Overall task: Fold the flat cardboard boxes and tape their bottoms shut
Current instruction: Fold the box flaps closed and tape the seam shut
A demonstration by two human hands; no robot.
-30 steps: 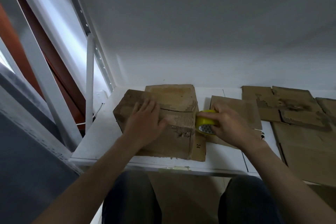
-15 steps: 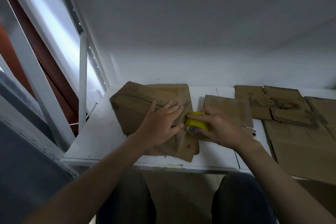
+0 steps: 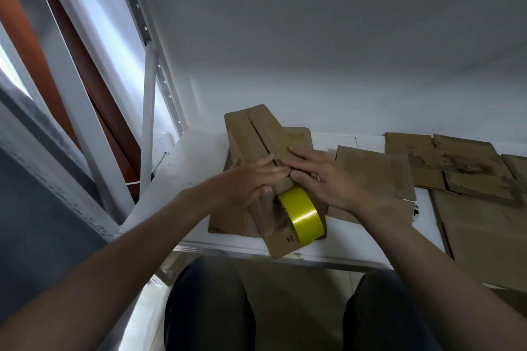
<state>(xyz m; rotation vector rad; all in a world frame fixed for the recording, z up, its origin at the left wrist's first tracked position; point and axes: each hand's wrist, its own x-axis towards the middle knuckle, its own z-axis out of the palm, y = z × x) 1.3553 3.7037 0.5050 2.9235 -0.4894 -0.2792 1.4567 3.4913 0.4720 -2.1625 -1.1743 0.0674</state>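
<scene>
Head view. Folded cardboard box point(image 3: 256, 134) on the white table point(image 3: 194, 157), flap seam uppermost. Left hand point(image 3: 251, 179) and right hand point(image 3: 322, 177) press its flaps, fingers extended. Yellow tape roll point(image 3: 302, 215) hangs unheld at their 5 o'clock; the seam appears mostly untaped. Flat cardboard point(image 3: 456, 168) at 3 o'clock awaits folding.

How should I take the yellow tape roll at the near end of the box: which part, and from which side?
Probably pinch the yellow tape roll across its width at the upper rim, coming from above and the right with the right hand: its curved band faces up, and the box crowds its left side.
</scene>
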